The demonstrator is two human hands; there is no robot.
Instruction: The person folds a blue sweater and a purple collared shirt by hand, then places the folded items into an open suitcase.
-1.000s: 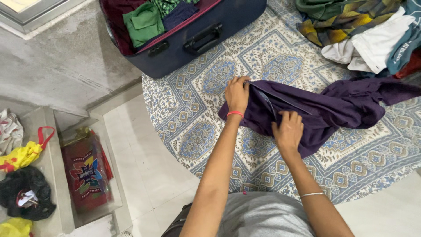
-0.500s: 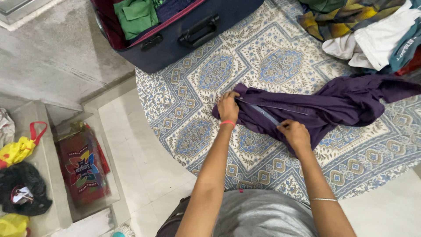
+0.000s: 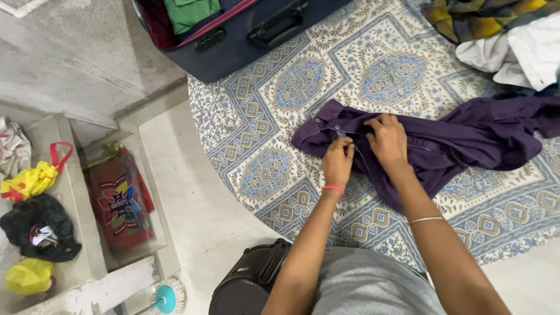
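The purple shirt [image 3: 443,146] lay spread on the patterned mat [image 3: 280,93], collar end toward the suitcase [image 3: 245,44]. Your left hand [image 3: 338,162] pinched the front placket closed between its fingertips; your right hand [image 3: 388,140], just beside it, pressed down and gripped the same fabric edge. To do this step well, you needed both edges aligned and the cloth taut between the two grips. The clothes pile [image 3: 513,41] lay beyond your right grip.
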